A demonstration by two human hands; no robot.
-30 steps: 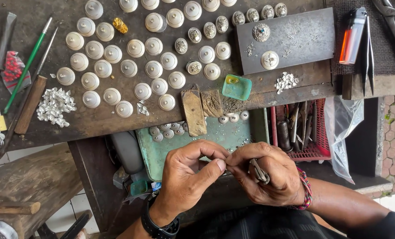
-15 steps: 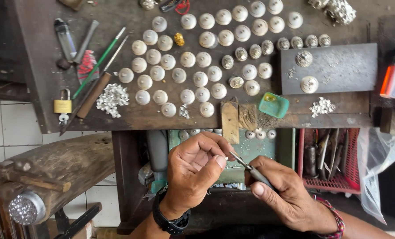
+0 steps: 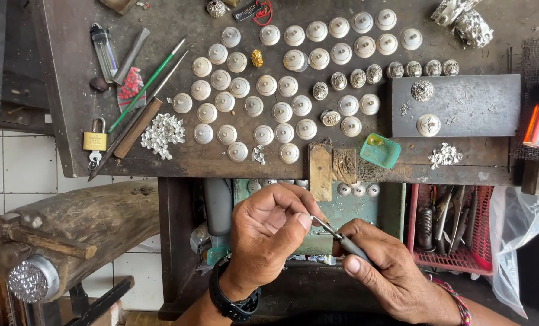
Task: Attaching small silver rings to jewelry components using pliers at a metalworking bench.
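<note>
My left hand (image 3: 266,238): fingers (image 3: 298,222) pinched together at thumb and forefinger, whatever sits between them too small to make out. My right hand (image 3: 390,274): fingers clenched around a slim metal tool (image 3: 337,235), its fine tip touching the left pinch, both held below the near edge of the tabletop (image 3: 160,162). Left wrist: black watch (image 3: 230,302). Right wrist: braided red cord bracelet (image 3: 456,299). Directly behind the hands: green tray (image 3: 354,211) under the tabletop, several small white domes at its far side. Right of the tray: red basket (image 3: 481,241) of upright tools, clear plastic bag (image 3: 523,229) beside it. Near edge of the tabletop, centre: wooden block (image 3: 320,171), small turquoise dish (image 3: 380,151) just to its right. Middle of the tabletop: rows of round white domed caps (image 3: 281,90), one gold piece (image 3: 257,58) among them. Right side: dark metal plate (image 3: 462,105) bearing two ornate round pieces; orange lighter (image 3: 538,121) at the right edge. Left side: heap of silver scraps (image 3: 162,134), green-handled brush (image 3: 148,83), brass padlock (image 3: 95,140) at the left edge.
</note>
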